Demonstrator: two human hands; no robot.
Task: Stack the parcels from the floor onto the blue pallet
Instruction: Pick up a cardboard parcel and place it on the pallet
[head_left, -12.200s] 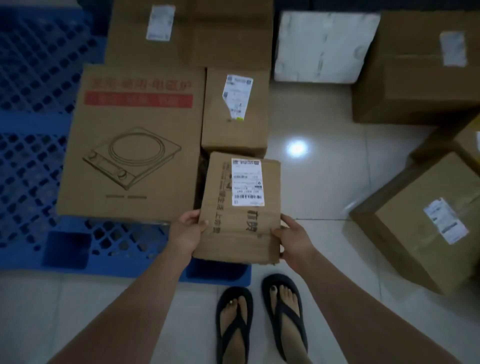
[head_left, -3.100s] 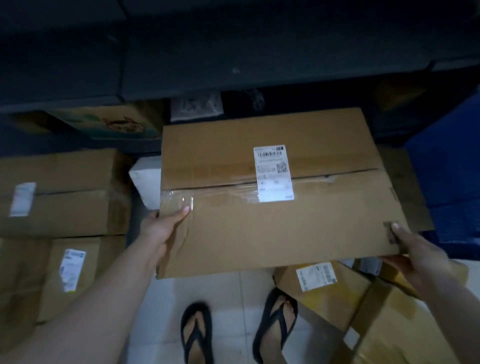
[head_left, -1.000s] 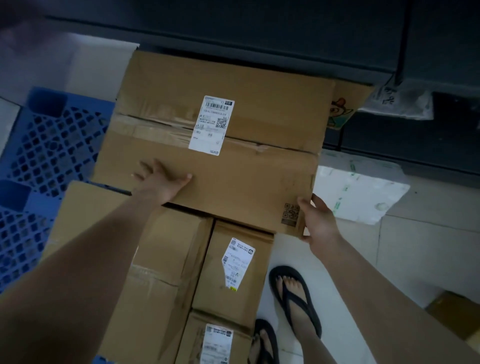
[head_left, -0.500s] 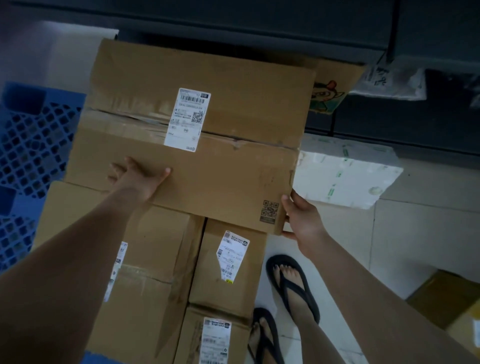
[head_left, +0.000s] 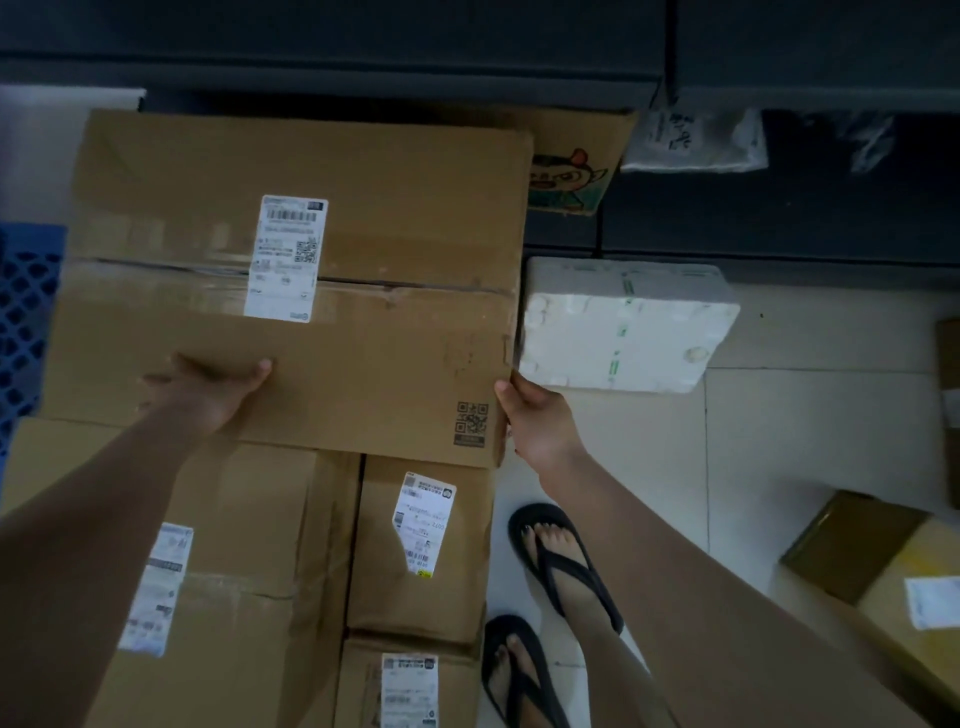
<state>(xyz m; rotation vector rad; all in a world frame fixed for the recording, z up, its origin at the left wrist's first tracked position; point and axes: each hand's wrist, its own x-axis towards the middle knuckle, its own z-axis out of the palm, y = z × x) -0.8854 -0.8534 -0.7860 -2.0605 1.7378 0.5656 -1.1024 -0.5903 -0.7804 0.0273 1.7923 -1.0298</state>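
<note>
A wide flat cardboard parcel (head_left: 363, 249) with a white label lies across the far end of the stack on the blue pallet (head_left: 23, 322). My left hand (head_left: 208, 389) rests flat on its near left part. My right hand (head_left: 535, 421) grips its near right corner by the printed QR code. In front of it lie a large box (head_left: 244, 561) and two smaller labelled boxes (head_left: 421, 545) (head_left: 410, 686), partly hidden by my left arm.
A white foam box (head_left: 623, 327) sits on the tiled floor right of the stack. Brown parcels (head_left: 883, 571) lie at the right edge. A cartoon-printed box (head_left: 571, 171) and a plastic bag (head_left: 691, 140) sit by dark shelving behind. My sandalled feet (head_left: 561, 561) stand beside the pallet.
The wide parcel has settled level on the far end of the stack, its right edge now beside the foam box. Both hands remain on it, and the view has shifted left.
</note>
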